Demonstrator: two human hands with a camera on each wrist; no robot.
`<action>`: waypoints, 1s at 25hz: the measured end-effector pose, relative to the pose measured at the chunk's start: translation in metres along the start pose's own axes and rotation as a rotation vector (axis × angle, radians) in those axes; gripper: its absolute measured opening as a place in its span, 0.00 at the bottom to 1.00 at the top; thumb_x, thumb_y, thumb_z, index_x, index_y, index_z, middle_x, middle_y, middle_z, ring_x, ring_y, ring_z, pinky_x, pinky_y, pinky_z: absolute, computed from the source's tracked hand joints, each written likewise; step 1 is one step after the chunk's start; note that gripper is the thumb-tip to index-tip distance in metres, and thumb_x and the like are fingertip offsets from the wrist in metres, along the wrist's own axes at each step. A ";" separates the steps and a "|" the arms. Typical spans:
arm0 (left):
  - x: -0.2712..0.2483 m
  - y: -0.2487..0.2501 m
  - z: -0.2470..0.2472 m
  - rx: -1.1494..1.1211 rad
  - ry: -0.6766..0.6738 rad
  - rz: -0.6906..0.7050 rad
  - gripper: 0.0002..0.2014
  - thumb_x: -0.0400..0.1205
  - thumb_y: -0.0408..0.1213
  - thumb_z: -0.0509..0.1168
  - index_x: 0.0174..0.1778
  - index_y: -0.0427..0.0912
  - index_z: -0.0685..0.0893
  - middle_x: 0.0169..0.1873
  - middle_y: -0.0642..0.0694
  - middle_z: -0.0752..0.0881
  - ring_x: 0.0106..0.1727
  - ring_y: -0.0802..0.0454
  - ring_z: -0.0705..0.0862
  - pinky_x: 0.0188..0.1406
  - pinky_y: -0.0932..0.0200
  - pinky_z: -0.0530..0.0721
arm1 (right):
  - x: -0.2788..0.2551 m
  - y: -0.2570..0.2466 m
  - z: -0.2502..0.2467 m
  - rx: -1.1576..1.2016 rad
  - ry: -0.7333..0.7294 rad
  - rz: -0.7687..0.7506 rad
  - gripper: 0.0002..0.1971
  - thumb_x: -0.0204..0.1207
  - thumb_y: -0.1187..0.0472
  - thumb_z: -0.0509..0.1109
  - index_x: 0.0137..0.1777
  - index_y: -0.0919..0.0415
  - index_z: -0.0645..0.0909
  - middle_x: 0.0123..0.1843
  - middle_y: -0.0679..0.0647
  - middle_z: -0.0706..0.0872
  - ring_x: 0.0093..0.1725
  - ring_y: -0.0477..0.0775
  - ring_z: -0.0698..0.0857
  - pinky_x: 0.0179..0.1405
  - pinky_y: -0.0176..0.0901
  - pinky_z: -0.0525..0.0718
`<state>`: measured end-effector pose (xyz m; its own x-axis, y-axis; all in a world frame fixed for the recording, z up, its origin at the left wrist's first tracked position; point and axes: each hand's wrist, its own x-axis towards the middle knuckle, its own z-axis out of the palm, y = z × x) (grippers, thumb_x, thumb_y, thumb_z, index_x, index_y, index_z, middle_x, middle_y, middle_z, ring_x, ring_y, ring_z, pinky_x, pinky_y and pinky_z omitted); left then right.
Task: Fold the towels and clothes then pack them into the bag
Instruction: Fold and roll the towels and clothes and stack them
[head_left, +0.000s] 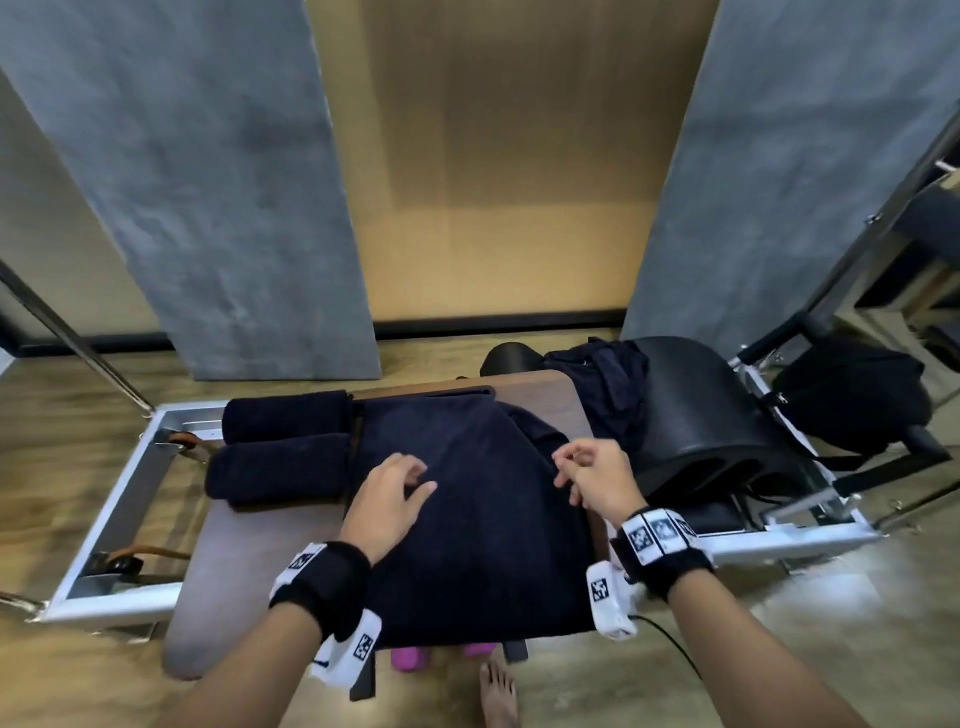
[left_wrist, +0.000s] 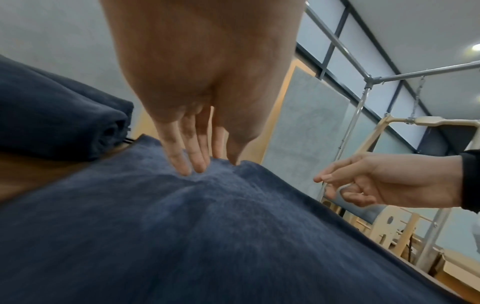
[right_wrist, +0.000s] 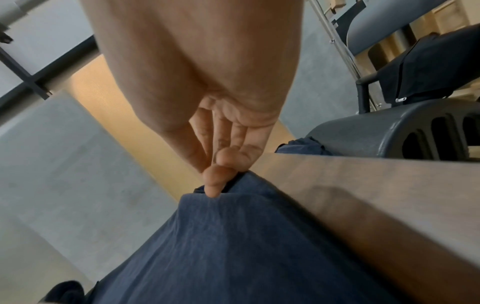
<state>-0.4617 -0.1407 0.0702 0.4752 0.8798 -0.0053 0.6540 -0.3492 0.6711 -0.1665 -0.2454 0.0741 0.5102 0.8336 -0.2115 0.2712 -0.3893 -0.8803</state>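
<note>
My head camera looks steeply down from above, taking in the whole counter (head_left: 249, 525), the wall beyond, and both my wrists low in the frame. The left wrist camera sits close over the towel (left_wrist: 207, 236), facing along my left hand (left_wrist: 197, 86) and slightly upward; my right hand (left_wrist: 389, 183) enters at its right edge. The right wrist camera hugs the same towel, looking along my fingers (right_wrist: 215, 183), with the counter edge crossing its right half. All three views share the towel.

Left hand (head_left: 387, 496) lies flat, fingers (left_wrist: 179, 162) straight, pointing to one o'clock. Right hand (head_left: 589, 478) has its fingers curled, tips pinched together, pointing to eleven o'clock.
</note>
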 end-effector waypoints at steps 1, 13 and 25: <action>0.015 0.001 0.006 -0.011 -0.040 0.000 0.18 0.84 0.42 0.77 0.68 0.43 0.86 0.61 0.51 0.86 0.65 0.52 0.86 0.70 0.48 0.85 | 0.014 -0.006 0.006 -0.002 0.005 0.007 0.08 0.82 0.69 0.72 0.42 0.59 0.88 0.30 0.58 0.92 0.17 0.54 0.79 0.15 0.36 0.73; 0.088 0.005 0.022 0.419 -0.597 -0.201 0.67 0.73 0.60 0.83 0.93 0.61 0.35 0.90 0.59 0.26 0.91 0.42 0.25 0.85 0.17 0.40 | 0.106 -0.032 0.032 -0.264 -0.162 -0.109 0.07 0.75 0.69 0.79 0.44 0.55 0.92 0.31 0.45 0.88 0.32 0.45 0.86 0.39 0.41 0.83; 0.082 0.005 0.023 0.408 -0.559 -0.197 0.65 0.76 0.59 0.81 0.93 0.59 0.35 0.90 0.59 0.26 0.91 0.45 0.25 0.86 0.21 0.38 | 0.092 -0.005 -0.003 0.246 -0.076 0.077 0.08 0.86 0.73 0.64 0.52 0.68 0.86 0.39 0.65 0.90 0.24 0.58 0.87 0.20 0.42 0.82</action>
<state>-0.4060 -0.0775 0.0562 0.4846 0.6802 -0.5501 0.8746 -0.3895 0.2889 -0.1180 -0.1677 0.0600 0.4566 0.8358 -0.3049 0.0223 -0.3533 -0.9352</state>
